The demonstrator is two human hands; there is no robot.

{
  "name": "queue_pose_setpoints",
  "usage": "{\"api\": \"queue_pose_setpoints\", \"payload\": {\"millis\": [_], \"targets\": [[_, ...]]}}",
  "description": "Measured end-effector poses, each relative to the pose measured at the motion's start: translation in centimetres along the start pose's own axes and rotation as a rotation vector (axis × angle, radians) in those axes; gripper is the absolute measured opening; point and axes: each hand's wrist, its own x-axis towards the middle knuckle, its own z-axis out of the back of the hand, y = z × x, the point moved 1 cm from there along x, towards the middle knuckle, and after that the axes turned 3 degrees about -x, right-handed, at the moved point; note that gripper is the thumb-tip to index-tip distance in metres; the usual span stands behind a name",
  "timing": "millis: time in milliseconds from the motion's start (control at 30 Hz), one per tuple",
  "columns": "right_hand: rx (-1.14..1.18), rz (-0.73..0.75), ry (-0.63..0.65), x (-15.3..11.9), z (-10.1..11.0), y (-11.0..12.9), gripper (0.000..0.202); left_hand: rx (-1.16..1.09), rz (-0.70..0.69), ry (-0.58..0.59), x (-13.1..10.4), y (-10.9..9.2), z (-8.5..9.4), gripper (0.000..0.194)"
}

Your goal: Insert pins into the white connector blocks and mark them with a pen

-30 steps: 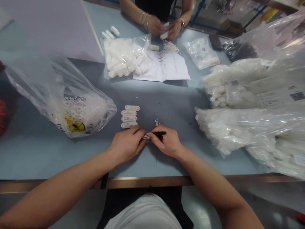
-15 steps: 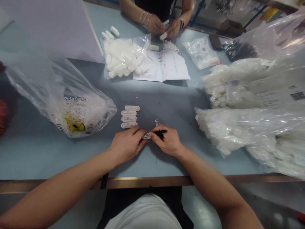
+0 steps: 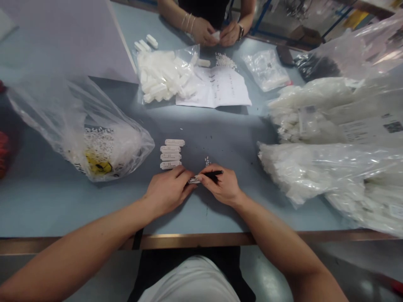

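Note:
My left hand (image 3: 168, 191) is closed on a small white plastic strip with dark holes (image 3: 194, 180), most of it hidden by the fingers. My right hand (image 3: 224, 186) grips a slim black tool (image 3: 215, 173), perhaps a pen or tweezers, over the strip's right end; its tip is hidden by the fingers. Beyond my left hand, several similar white strips (image 3: 170, 157) lie stacked in a column on the table. A few tiny white pieces (image 3: 207, 160) lie just beyond my right hand.
At left lies a clear bag of small white pieces (image 3: 119, 147). Large bags of white parts (image 3: 302, 167) fill the right side. Across the table, a co-worker's hands (image 3: 217, 35) hold a white piece behind a paper sheet (image 3: 220, 90) and a bag of white parts (image 3: 163, 75).
My hands stay almost in place, with the black tool shifted very slightly. The co-worker's hands have drawn closer together around the white piece.

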Motion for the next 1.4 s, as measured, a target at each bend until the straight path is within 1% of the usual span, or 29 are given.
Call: {"api": "queue_pose_setpoints", "payload": {"millis": [267,500,767,1000,1133,1267,1400], "targets": [[0.016,-0.003,-0.022,-0.2,-0.09,-0.1,0.015,0.008,-0.013,-0.037,0.01,0.06,-0.25,0.029],[-0.013,0.002,0.003,-0.09,-0.06,0.0,0.016,0.003,-0.007,-0.002,-0.01,0.0,0.02,0.028],[-0.098,-0.029,0.015,0.03,-0.24,0.41,0.018,0.022,-0.004,-0.002,-0.05,-0.01,-0.04,0.027],[-0.191,0.099,0.052,-0.18,-0.7,0.22,0.024,0.01,0.015,0.009,0.0,-0.09,0.04,0.027],[-0.122,0.075,0.063,-0.15,-0.49,0.05,0.023,0.003,0.017,0.006,0.07,-0.09,0.12,0.029],[-0.024,-0.012,-0.007,-0.14,0.07,-0.02,0.021,0.013,0.014,0.012,0.06,-0.12,0.2,0.032],[-0.024,-0.005,-0.01,-0.21,0.21,-0.03,0.019,0.02,0.011,0.0,0.0,-0.08,0.2,0.03]]}}
